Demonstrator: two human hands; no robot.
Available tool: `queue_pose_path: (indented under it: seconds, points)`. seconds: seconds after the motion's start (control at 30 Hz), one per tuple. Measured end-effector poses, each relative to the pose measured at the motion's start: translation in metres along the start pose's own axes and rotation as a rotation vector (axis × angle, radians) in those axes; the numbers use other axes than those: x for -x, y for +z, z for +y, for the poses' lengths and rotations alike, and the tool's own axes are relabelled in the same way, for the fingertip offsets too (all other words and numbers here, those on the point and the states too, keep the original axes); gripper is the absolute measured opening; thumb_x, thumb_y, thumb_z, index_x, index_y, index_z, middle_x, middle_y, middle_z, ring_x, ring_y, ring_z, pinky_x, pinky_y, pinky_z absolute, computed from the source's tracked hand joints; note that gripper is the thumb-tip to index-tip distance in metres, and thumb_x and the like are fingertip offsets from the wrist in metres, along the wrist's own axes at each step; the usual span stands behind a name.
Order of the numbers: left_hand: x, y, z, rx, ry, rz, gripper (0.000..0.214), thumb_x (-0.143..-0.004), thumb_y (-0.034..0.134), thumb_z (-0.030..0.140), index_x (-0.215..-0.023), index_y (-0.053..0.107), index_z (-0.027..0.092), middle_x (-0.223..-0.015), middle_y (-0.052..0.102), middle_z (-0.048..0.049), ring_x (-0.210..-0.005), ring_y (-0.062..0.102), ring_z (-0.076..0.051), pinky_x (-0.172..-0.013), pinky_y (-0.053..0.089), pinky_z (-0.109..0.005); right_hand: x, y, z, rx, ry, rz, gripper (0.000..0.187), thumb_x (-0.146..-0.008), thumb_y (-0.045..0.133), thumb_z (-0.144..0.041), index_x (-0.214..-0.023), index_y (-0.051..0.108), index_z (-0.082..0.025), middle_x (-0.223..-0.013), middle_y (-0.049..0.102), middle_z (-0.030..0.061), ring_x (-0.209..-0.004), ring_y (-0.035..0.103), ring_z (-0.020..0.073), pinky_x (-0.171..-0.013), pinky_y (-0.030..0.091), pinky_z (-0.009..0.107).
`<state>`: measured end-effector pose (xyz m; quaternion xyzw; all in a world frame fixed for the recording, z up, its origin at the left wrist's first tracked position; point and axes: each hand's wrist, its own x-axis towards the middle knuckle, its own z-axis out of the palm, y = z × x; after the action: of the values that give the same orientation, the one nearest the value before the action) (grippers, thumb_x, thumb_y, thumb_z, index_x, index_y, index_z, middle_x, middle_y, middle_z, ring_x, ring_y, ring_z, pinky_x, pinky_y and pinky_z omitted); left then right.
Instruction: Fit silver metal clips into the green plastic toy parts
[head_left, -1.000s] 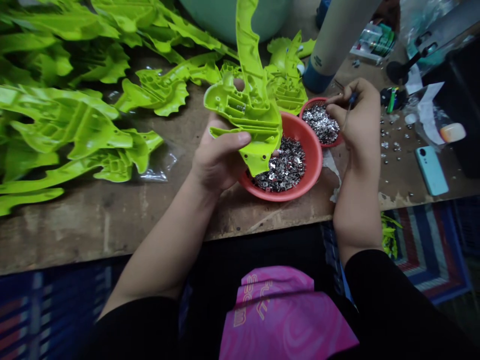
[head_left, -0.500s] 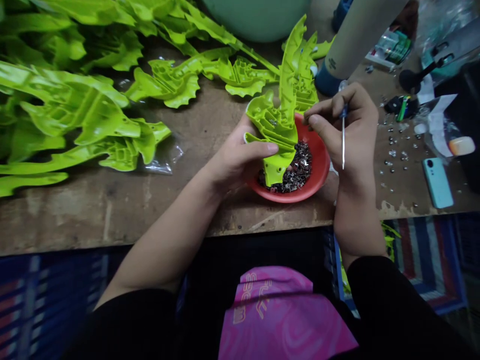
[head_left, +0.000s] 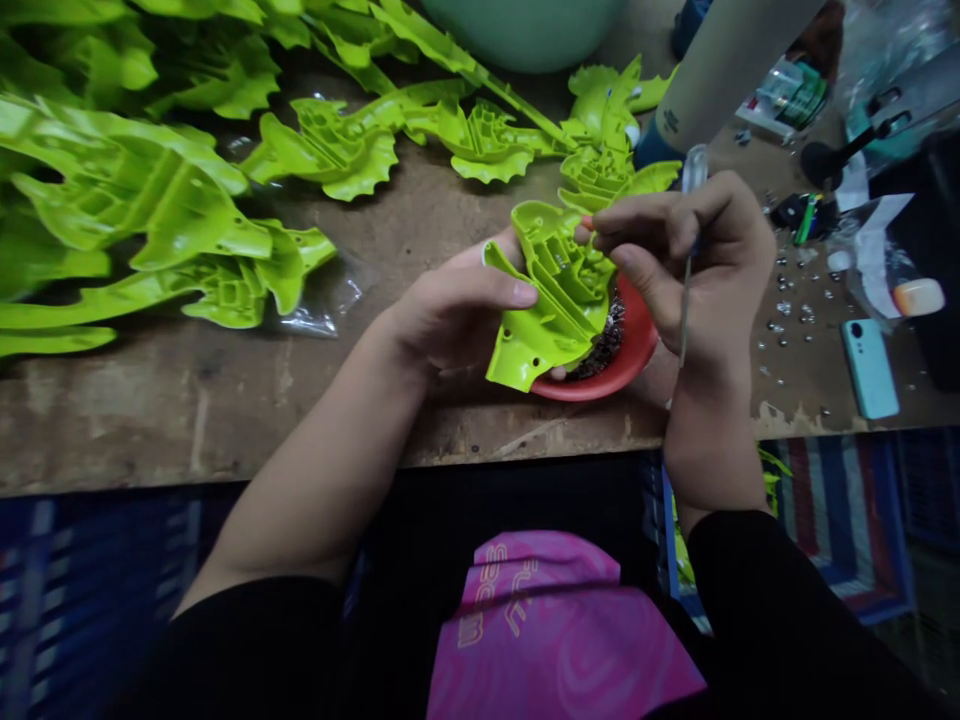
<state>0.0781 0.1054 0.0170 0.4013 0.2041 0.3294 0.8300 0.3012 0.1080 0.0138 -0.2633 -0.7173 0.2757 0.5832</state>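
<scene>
My left hand (head_left: 457, 305) is closed around the edge of a lime-green moulded plastic part (head_left: 551, 325), thumb on top. The part's ribbed hollow side faces up, above the red bowl (head_left: 641, 350). Small dark and shiny metal pieces (head_left: 606, 350) fill the bowl. My right hand (head_left: 697, 250) keeps a screwdriver (head_left: 685, 300) tucked between its fingers, clear handle up and shaft pointing down along the wrist. Its thumb and forefinger are close together at the part's upper right edge. Whether they pinch a small piece cannot be made out.
More lime-green parts (head_left: 135, 200) are heaped at the left and back. A pale cylinder (head_left: 720, 80) stands behind my right hand. Loose small metal pieces (head_left: 784, 307) and a light-blue phone (head_left: 870, 368) lie at the right. A striped-lined crate (head_left: 840, 520) sits below the table edge.
My left hand has turned the green part, so its ribbed side shows wider and its tall upright piece no longer stands out. My right fingertips have come to its edge. The view has shifted slightly.
</scene>
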Motion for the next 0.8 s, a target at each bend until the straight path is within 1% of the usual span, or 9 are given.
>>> queue_pose_path:
  seconds: [0.1, 0.23, 0.3, 0.4, 0.47, 0.57, 0.63, 0.7, 0.8]
  points:
    - [0.004, 0.003, 0.002, 0.034, -0.031, -0.025, 0.068, -0.065, 0.077, 0.026, -0.132, 0.068, 0.019, -0.119, 0.08, -0.0099, -0.129, 0.078, -0.047, -0.09, 0.075, -0.055, 0.002, 0.001, -0.006, 0.102, -0.017, -0.022, 0.026, -0.104, 0.077, -0.025, -0.092, 0.054, -0.028, -0.108, 0.087, -0.0052, -0.1, 0.084, 0.0184, -0.09, 0.072, 0.042]
    - [0.008, 0.004, -0.003, 0.048, -0.129, -0.049, 0.072, -0.066, 0.076, 0.027, -0.136, 0.065, 0.02, -0.116, 0.082, -0.0086, -0.108, 0.085, -0.042, -0.081, 0.074, -0.055, 0.002, 0.007, -0.004, 0.137, -0.077, -0.031, 0.028, -0.097, 0.084, -0.017, -0.091, 0.059, -0.028, -0.1, 0.087, -0.0029, -0.096, 0.08, 0.0186, -0.091, 0.067, 0.04]
    - [0.008, 0.003, -0.006, 0.031, -0.136, -0.055, 0.076, -0.067, 0.076, 0.029, -0.141, 0.062, 0.021, -0.117, 0.082, -0.0087, -0.103, 0.085, -0.041, -0.082, 0.074, -0.056, 0.003, 0.011, -0.001, 0.128, -0.054, -0.042, 0.031, -0.098, 0.085, -0.024, -0.089, 0.056, -0.029, -0.099, 0.086, -0.002, -0.096, 0.079, 0.0193, -0.092, 0.068, 0.042]
    - [0.008, 0.0, -0.006, 0.024, -0.145, -0.096, 0.083, -0.07, 0.078, 0.031, -0.149, 0.056, 0.018, -0.122, 0.082, -0.0116, -0.098, 0.085, -0.036, -0.087, 0.073, -0.057, 0.005, 0.015, -0.001, 0.159, -0.042, -0.022, 0.038, -0.103, 0.081, -0.042, -0.087, 0.049, -0.029, -0.097, 0.085, -0.0024, -0.094, 0.076, 0.0204, -0.094, 0.067, 0.047]
    - [0.008, -0.002, -0.004, 0.047, -0.157, -0.12, 0.084, -0.072, 0.079, 0.031, -0.151, 0.054, 0.017, -0.116, 0.082, -0.0105, -0.091, 0.083, -0.031, -0.086, 0.074, -0.055, 0.007, 0.017, -0.004, 0.199, -0.006, -0.014, 0.041, -0.103, 0.081, -0.044, -0.086, 0.047, -0.03, -0.097, 0.085, -0.002, -0.093, 0.074, 0.0209, -0.097, 0.067, 0.049]
    - [0.007, -0.003, -0.001, 0.061, -0.167, -0.13, 0.08, -0.071, 0.074, 0.027, -0.149, 0.056, 0.016, -0.103, 0.08, -0.0059, -0.084, 0.081, -0.027, -0.083, 0.073, -0.05, 0.009, 0.016, -0.009, 0.279, 0.12, -0.041, 0.04, -0.105, 0.079, -0.043, -0.085, 0.046, -0.03, -0.103, 0.086, -0.0002, -0.105, 0.075, 0.023, -0.108, 0.065, 0.052]
    - [0.006, -0.003, -0.002, 0.061, -0.162, -0.129, 0.082, -0.068, 0.072, 0.025, -0.148, 0.056, 0.018, -0.106, 0.081, -0.0061, -0.087, 0.083, -0.028, -0.084, 0.073, -0.049, 0.011, 0.016, -0.009, 0.303, 0.174, -0.046, 0.042, -0.105, 0.076, -0.052, -0.086, 0.046, -0.03, -0.104, 0.085, 0.0008, -0.113, 0.076, 0.0246, -0.115, 0.063, 0.056]
    - [0.006, -0.004, -0.003, 0.087, -0.15, -0.124, 0.084, -0.067, 0.074, 0.024, -0.148, 0.055, 0.02, -0.112, 0.082, -0.007, -0.089, 0.082, -0.029, -0.084, 0.073, -0.049, 0.012, 0.016, -0.006, 0.284, 0.199, -0.05, 0.045, -0.104, 0.074, -0.06, -0.086, 0.046, -0.03, -0.105, 0.085, 0.0008, -0.116, 0.076, 0.0255, -0.119, 0.061, 0.06]
    - [0.005, -0.006, -0.006, 0.119, -0.157, -0.146, 0.081, -0.069, 0.077, 0.025, -0.146, 0.056, 0.02, -0.111, 0.081, -0.0072, -0.088, 0.081, -0.027, -0.082, 0.074, -0.049, 0.011, 0.016, -0.002, 0.232, 0.181, -0.021, 0.045, -0.101, 0.079, -0.058, -0.084, 0.048, -0.031, -0.102, 0.086, -0.0001, -0.109, 0.076, 0.0251, -0.116, 0.063, 0.06]
